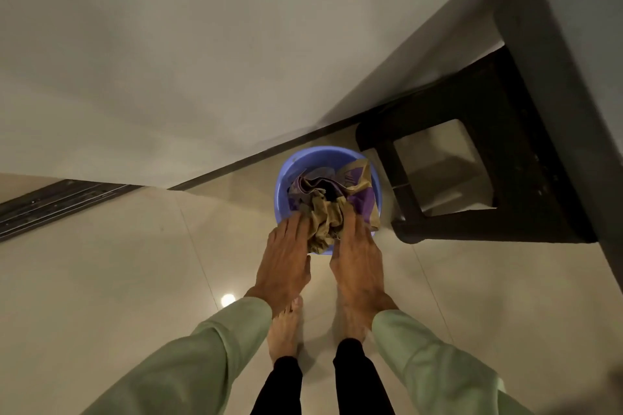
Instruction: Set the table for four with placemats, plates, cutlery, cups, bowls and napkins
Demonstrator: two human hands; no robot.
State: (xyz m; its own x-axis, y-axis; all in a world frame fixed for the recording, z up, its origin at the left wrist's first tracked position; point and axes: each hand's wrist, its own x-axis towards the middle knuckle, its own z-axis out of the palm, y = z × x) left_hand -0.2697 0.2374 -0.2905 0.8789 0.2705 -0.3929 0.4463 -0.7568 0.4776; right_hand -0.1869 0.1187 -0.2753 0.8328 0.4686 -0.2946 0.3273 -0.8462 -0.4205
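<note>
Looks straight down on two bare hands lowered together into a basin on the floor. Shows the left hand (286, 256) and the right hand (357, 259) side by side, near each other but apart, backs upward, thumbs lying free at the inner edges. Shows the left fingers straight, their tips resting on a crumpled heap of cloth (328, 219). Loses the right fingertips among the folds, so cannot tell whether that hand grips or merely presses.

Finds the cloth, tan and purple, bunched inside a round lilac-blue plastic basin (317, 155), spilling slightly over the near rim between the hands. Cannot tell whether napkins, placemats or both.

Takes in pale green sleeves (202, 347) on both arms, and below them black trouser legs and bare feet (285, 330) on pale glossy floor tiles (101, 280). Places a dark stool (488, 229) just beside the basin on the right, against a plain light wall (168, 44).

Reveals no tabletop, plates, cutlery, cups or bowls anywhere. Suggests, as a judgement, a very early stage: gathering linen from the basin, with every place setting not yet seen laid and apparently all four left to do.
</note>
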